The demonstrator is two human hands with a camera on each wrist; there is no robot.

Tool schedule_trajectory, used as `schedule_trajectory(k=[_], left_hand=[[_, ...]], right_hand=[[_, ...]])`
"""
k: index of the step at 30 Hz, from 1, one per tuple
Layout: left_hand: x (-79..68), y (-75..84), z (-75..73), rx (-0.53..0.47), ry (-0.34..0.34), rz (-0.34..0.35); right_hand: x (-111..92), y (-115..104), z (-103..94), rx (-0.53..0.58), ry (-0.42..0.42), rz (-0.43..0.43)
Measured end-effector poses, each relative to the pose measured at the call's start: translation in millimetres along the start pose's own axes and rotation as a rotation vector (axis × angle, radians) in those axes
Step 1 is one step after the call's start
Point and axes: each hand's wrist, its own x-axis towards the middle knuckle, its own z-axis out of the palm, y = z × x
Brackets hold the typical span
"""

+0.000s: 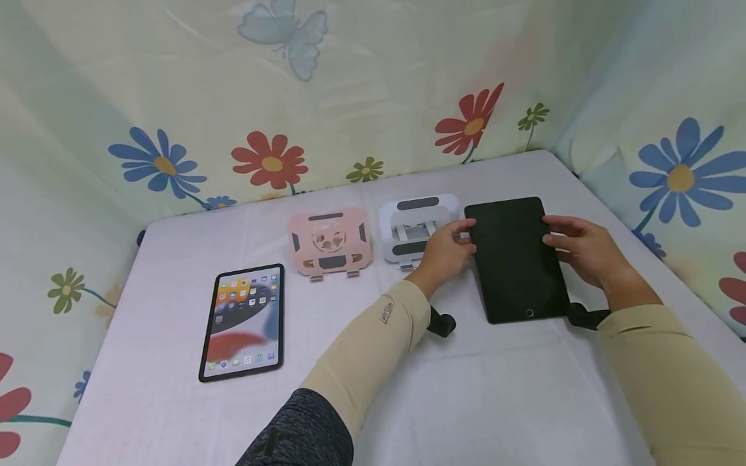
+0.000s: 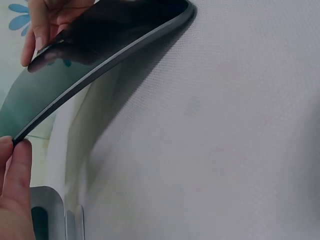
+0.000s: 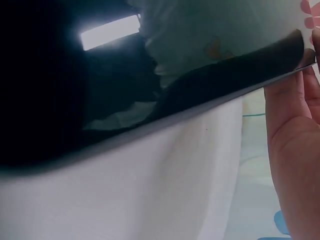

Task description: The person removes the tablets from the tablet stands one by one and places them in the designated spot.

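Observation:
A dark-screened tablet (image 1: 517, 259) with a round home button is held upright-tilted between both hands, at the right of the table. My left hand (image 1: 445, 252) pinches its left edge near the upper end. On the opposite edge, my right hand (image 1: 583, 249) grips with thumb and fingers. In the left wrist view, the tablet (image 2: 115, 42) slopes up from the cloth, its lower corner right at the surface. Its glossy screen (image 3: 115, 75) reflects a light in the right wrist view. Just behind my left hand lies a white tablet stand (image 1: 416, 204), partly covered by that hand.
A pink stand (image 1: 332, 217) lies left of the white one. Farther left, a second tablet (image 1: 245, 323) lies face up with its home screen lit. Everything is on a white cloth-covered table (image 1: 146, 323). Flower-printed curtains (image 1: 373, 116) enclose its back and sides.

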Motion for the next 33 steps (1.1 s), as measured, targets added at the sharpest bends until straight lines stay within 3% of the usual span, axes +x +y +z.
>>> schedule_trajectory(k=[6, 15, 26, 33], left_hand=[[-1.3, -3.0, -2.9, 0.093, 0.002, 0.002], [-4.1, -3.7, -4.9, 0.24, -0.051, 0.008], [-6.0, -4.3, 3.6, 0.263, 0.011, 0.007], [-7.3, -4.7, 7.6, 0.286, 0.042, 0.013]], right_hand=[[1, 1, 0.5, -0.098, 0.0, 0.03], [-2, 6, -1.4, -0.04, 0.024, 0.018], [-1, 12, -1.9, 0.079, 0.019, 0.02], [0, 10, -3.7, -0.012, 0.047, 0.053]])
